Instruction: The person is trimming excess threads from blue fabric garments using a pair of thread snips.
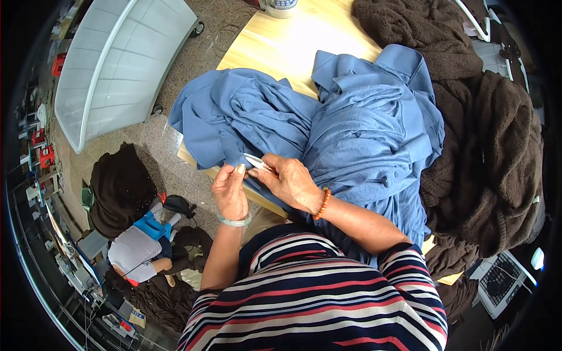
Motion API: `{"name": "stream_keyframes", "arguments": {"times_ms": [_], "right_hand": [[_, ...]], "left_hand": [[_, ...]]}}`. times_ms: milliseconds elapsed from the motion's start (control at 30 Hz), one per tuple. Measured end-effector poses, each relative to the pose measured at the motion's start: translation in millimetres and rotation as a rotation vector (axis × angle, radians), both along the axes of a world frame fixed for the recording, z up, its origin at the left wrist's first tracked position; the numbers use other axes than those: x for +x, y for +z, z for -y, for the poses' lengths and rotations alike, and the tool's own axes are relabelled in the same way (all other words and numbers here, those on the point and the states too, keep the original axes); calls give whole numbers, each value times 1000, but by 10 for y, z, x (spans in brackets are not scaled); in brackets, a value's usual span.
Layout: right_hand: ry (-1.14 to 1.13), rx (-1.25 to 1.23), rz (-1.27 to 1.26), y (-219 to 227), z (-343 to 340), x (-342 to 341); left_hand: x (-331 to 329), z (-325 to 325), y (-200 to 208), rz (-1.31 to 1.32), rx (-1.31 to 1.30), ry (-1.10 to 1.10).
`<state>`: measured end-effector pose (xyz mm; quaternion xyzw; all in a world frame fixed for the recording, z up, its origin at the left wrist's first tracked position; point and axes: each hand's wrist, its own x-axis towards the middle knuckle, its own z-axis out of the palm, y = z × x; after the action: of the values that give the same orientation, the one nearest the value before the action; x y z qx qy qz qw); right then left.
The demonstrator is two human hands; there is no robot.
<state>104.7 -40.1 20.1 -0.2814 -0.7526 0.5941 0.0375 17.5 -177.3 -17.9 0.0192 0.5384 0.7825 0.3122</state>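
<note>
A wooden table (281,50) stands on speckled floor (202,67).

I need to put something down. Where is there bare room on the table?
The wooden table shows bare wood at its far left, bordered by the container beyond, brown fabric on the right and blue cloth nearer. It is crowded rightward, where cloth meets heaped fabric.

And here's the blue garment (252,111), rumpled in loose folds, sprawling over the tabletop's (293,41) left edge and near left corner, its near end pinched up! Right beside it I see a small white tool (255,161), held tilted close to the near edge, tip towards that raised cloth, and from here I can't tell whether the two are touching
</note>
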Motion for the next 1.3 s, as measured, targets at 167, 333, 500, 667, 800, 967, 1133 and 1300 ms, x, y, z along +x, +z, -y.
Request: {"name": "stream_keyframes", "arguments": {"times_ms": [167,333,500,667,800,967,1133,1300], "right_hand": [[-70,-53,-30,-15,-72,48],[69,45,16,49,-30,24],[47,23,46,-34,-71,16],[-119,-172,-55,-90,-125,-39],[-82,-320,-171,-172,-94,-80],[7,-379,-130,-217,-27,-59],[51,-323,-118,-182,-35,-38],[17,-261,-73,-124,-86,-46]], "left_hand": [[-13,-28,24,9,17,14],[-2,-49,44,20,4,20],[-5,-1,10,10,23,-2],[9,-31,51,126,71,-11],[15,-116,135,295,97,-13],[-79,-128,82,716,191,-27],[-216,-52,5,642,111,62],[-237,-97,265,394,105,100]]}}
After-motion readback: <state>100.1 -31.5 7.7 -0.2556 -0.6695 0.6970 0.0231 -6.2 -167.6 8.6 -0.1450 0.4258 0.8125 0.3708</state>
